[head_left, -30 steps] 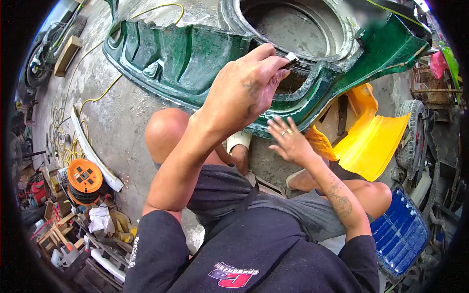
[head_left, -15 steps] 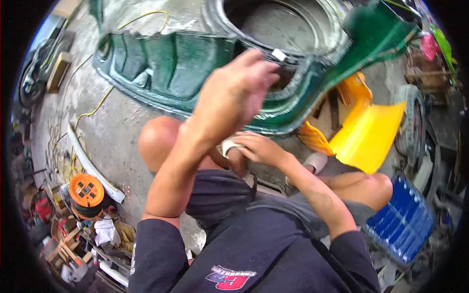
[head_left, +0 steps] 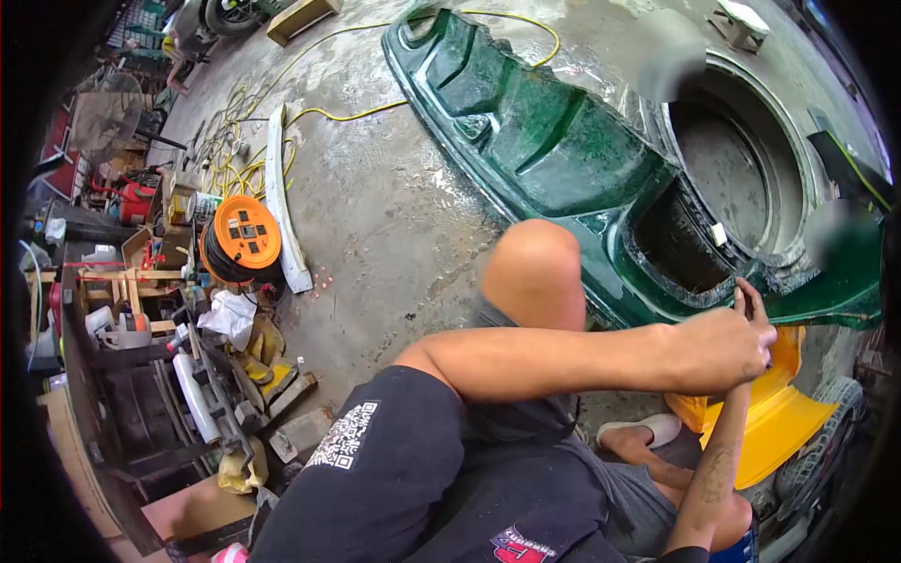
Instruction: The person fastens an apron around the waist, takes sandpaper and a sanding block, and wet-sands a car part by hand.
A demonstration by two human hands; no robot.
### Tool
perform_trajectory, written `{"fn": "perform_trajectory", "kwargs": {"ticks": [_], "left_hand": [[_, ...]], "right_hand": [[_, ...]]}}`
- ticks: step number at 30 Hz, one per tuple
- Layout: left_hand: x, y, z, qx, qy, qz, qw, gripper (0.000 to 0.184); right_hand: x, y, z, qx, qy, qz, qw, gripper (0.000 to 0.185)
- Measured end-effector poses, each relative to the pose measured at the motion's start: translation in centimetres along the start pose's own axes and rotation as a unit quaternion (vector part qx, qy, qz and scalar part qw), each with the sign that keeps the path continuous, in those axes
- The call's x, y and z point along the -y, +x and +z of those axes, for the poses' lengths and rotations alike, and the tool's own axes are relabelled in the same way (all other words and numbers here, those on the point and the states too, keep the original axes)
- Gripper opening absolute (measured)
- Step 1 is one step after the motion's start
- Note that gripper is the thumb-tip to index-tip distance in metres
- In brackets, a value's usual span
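Observation:
My left hand (head_left: 721, 349) reaches across to the right, its fingers curled over the place where my right wrist ends. What it holds, if anything, is hidden. My tattooed right forearm (head_left: 721, 469) comes up from below, and the right hand is mostly behind the left one. Two fingertips point up there, and I cannot tell whose they are. Just beyond the hands lies a large green moulded panel (head_left: 601, 155) with a rough edge. A small white object (head_left: 719, 235) rests at the panel's opening, beside a big round rim (head_left: 802, 155), touched by neither hand.
A yellow panel (head_left: 774, 432) and a tyre (head_left: 826, 436) are at the lower right. On the left are an orange cable reel (head_left: 248, 232), a long white strip (head_left: 278, 197), a yellow cord (head_left: 352, 116) and piled tools and scraps. A wooden block (head_left: 300, 19) stands at the top.
The view has swung left. My left hand has let go of the small white object and come back to my right hand, which has moved from spread over my lap to behind it.

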State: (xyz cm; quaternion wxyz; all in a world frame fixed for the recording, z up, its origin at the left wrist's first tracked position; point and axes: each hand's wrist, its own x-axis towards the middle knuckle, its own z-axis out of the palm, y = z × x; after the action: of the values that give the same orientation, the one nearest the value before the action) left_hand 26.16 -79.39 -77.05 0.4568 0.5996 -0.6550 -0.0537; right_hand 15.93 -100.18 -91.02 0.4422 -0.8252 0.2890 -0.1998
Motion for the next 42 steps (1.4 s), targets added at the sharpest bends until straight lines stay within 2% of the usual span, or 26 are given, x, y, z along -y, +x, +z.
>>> {"fn": "perform_trajectory", "kwargs": {"ticks": [3, 5, 7, 12, 13, 14, 16, 17, 20, 26, 28, 29, 30, 33, 37, 42], "left_hand": [[-1.0, 0.9, -0.2, -0.01, -0.023, 0.017, 1.0, 0.019], [-1.5, 1.4, 0.1, -0.022, 0.02, 0.04, 0.999, 0.019], [-1.9, 1.9, 0.3, -0.01, 0.0, 0.048, 0.999, 0.019], [-1.7, 1.0, 0.3, 0.019, -0.049, 0.059, 0.997, 0.018], [-1.6, 0.9, 0.0, 0.048, -0.045, 0.05, 0.997, 0.021], [-1.5, 0.8, -0.2, 0.078, -0.032, 0.041, 0.996, 0.026], [-1.5, 0.4, -0.8, 0.08, -0.042, 0.046, 0.995, 0.041], [-1.5, 0.2, -1.1, 0.097, -0.023, 0.041, 0.994, 0.043], [-1.9, 0.6, -2.6, 0.126, -0.056, 0.027, 0.99, 0.044], [-1.5, 0.1, -2.8, 0.164, -0.009, -0.001, 0.986, 0.045], [-0.5, -0.2, -2.4, 0.074, -0.031, 0.0, 0.997, 0.044], [-0.7, 0.2, -3.6, 0.08, -0.061, -0.05, 0.994, 0.042], [-0.7, 0.6, -4.3, 0.046, -0.041, -0.051, 0.997, 0.039], [-1.4, 1.5, -5.7, -0.022, -0.048, -0.083, 0.995, 0.021], [-1.1, 1.5, -6.4, -0.022, -0.029, -0.107, 0.994, 0.019], [-1.4, 1.8, -6.4, -0.033, -0.029, -0.111, 0.993, 0.018]], "right_hand": [[-0.2, 3.5, 0.5, 0.014, -0.043, -0.095, 0.994, 0.024], [0.2, 4.8, 1.3, -0.008, -0.063, -0.147, 0.987, 0.025], [1.0, 5.3, 2.0, -0.004, -0.056, -0.112, 0.992, 0.026], [2.7, 5.4, 3.3, -0.026, -0.124, -0.139, 0.982, 0.028], [3.3, 5.2, 3.4, -0.027, -0.112, -0.13, 0.985, 0.029], [2.9, 5.3, 3.3, -0.04, -0.156, -0.136, 0.977, 0.031], [1.7, 5.3, 3.3, -0.055, -0.131, -0.153, 0.978, 0.031], [2.0, 5.2, 3.0, -0.048, -0.148, -0.142, 0.978, 0.031], [2.1, 5.1, 3.0, -0.05, -0.132, -0.145, 0.979, 0.031], [0.5, 7.5, 5.0, -0.02, -0.188, -0.187, 0.964, 0.031], [0.9, 7.9, 5.6, 0.009, -0.203, -0.156, 0.967, 0.025], [1.4, 8.1, 5.8, 0.021, -0.2, -0.122, 0.972, 0.022], [-0.1, 8.6, 6.2, -0.015, -0.218, -0.138, 0.966, 0.02], [-1.2, 9.3, 6.6, -0.012, -0.207, -0.096, 0.974, 0.021], [-0.6, 9.3, 6.8, -0.005, -0.195, -0.045, 0.98, 0.039], [-0.5, 9.3, 7.1, -0.026, -0.232, -0.058, 0.971, 0.042]]}}
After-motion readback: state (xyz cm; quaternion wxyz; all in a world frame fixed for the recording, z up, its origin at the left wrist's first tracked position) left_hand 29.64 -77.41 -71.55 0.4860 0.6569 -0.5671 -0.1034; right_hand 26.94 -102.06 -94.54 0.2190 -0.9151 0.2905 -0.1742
